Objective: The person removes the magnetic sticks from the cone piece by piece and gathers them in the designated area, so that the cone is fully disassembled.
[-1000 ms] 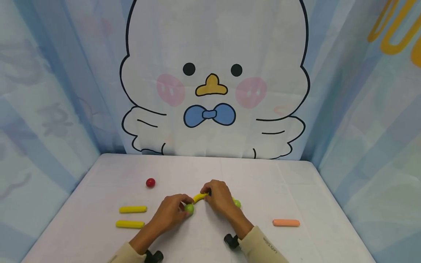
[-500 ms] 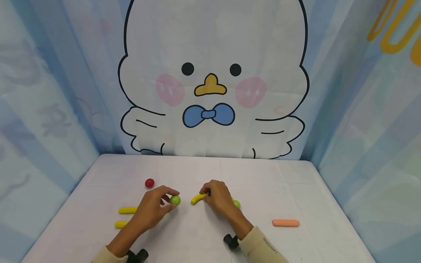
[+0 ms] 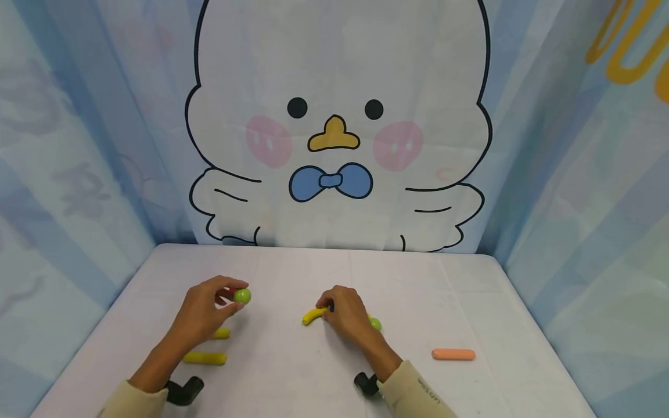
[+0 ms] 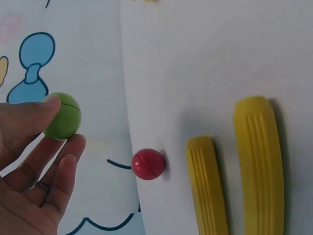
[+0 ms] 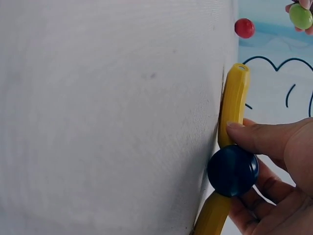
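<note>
Up off the table at the left, my left hand pinches a green ball between thumb and fingertips. Mid-table, my right hand grips a curved yellow stick, thumb on it close to a dark blue ball. Below that ball, a second yellow stick meets it, so the three form one chain. A further green ball shows beside the right wrist, partly hidden. Behind the left fingers in the head view lies a red ball.
Two straight yellow sticks, one farther back and one nearer, lie by the left forearm. An orange stick lies at the right of the white table. A printed curtain rises behind the table's back edge.
My left hand has pulled the green ball away from the curved yellow stick's end and carried it left, close to the red ball. The right hand has stayed in place.
</note>
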### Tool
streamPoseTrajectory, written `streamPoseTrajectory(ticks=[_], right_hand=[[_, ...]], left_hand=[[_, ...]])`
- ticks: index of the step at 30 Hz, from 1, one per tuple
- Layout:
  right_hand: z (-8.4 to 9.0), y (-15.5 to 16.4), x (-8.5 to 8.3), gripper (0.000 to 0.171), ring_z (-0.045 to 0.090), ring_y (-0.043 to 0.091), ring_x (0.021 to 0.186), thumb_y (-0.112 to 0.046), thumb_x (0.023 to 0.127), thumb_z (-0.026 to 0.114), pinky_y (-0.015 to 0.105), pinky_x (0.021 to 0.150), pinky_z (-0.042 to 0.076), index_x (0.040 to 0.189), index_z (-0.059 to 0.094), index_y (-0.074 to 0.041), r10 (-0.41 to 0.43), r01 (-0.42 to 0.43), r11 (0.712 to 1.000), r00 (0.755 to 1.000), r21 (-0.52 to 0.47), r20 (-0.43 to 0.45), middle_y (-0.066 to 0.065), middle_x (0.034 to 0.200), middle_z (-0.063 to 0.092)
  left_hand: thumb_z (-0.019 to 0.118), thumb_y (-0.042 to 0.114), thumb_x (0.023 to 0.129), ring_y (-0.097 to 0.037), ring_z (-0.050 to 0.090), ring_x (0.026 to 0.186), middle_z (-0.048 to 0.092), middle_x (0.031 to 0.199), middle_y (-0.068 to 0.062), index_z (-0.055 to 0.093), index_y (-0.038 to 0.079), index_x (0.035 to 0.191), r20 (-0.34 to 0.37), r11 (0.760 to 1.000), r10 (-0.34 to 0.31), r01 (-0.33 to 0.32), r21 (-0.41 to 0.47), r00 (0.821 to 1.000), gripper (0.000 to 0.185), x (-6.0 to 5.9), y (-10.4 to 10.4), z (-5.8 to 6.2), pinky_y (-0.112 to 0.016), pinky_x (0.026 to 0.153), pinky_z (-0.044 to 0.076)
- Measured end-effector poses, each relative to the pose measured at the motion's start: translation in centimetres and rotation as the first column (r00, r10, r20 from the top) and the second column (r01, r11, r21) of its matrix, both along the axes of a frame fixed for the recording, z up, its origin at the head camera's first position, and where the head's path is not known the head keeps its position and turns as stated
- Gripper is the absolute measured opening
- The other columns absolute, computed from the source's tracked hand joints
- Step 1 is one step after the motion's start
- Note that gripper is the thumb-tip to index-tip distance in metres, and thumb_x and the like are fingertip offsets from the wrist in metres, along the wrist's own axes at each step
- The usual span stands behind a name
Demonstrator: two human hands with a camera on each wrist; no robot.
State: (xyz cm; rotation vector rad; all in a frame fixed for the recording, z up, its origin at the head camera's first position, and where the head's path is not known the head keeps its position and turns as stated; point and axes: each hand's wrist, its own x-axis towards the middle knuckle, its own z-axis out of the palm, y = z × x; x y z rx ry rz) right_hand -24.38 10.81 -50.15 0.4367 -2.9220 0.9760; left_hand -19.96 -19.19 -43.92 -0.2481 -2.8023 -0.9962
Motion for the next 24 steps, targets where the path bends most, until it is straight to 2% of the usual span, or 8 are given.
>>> streamPoseTrajectory(ticks=[7,13,18,24], right_hand=[[0.0,0.0,0.0,0.02,0.064,0.014,0.095,0.0,0.087,0.084,0.036,0.09,0.056,0.097,0.082,-0.016,-0.001,0.001,1.0,1.0,-0.002,0.004,-0.004,0.097,0.07],[0.0,0.0,0.0,0.02,0.065,0.014,0.097,0.0,0.086,0.085,0.038,0.091,0.056,0.097,0.082,-0.017,-0.002,0.002,1.0,1.0,-0.007,-0.004,-0.004,0.098,0.07],[0.1,0.0,0.0,0.019,0.065,0.015,0.096,0.0,0.086,0.085,0.037,0.09,0.056,0.096,0.082,-0.016,-0.002,0.002,1.0,1.0,0.0,0.0,-0.003,0.097,0.07],[0.2,0.0,0.0,0.02,0.064,0.014,0.093,0.0,0.086,0.085,0.035,0.088,0.056,0.096,0.082,-0.016,-0.005,0.005,1.0,1.0,0.004,0.002,-0.003,0.097,0.07]], left_hand=[[0.083,0.005,0.091,-0.029,0.071,0.097,0.074,0.122,-0.017,0.073,0.009,0.128,0.01,1.0,0.025,-0.025,-0.013,1.0,0.039,-1.1,-2.5,-0.1,-0.046,0.083,0.063],[0.081,0.007,0.093,-0.033,0.07,0.101,0.073,0.125,-0.02,0.073,0.007,0.13,0.05,0.998,0.059,-0.057,-0.039,0.997,0.038,-2.3,-4.3,-0.9,-0.047,0.085,0.064],[0.08,0.004,0.093,-0.036,0.07,0.104,0.071,0.125,-0.021,0.072,0.004,0.129,0.085,0.996,0.077,-0.073,-0.048,0.993,0.037,-3.3,-5.3,-1.8,-0.049,0.087,0.064],[0.08,0.001,0.092,-0.037,0.07,0.105,0.071,0.123,-0.022,0.072,0.002,0.128,0.135,0.996,0.078,-0.071,-0.057,0.988,0.037,-4.3,-6.1,-2.2,-0.048,0.086,0.064]])
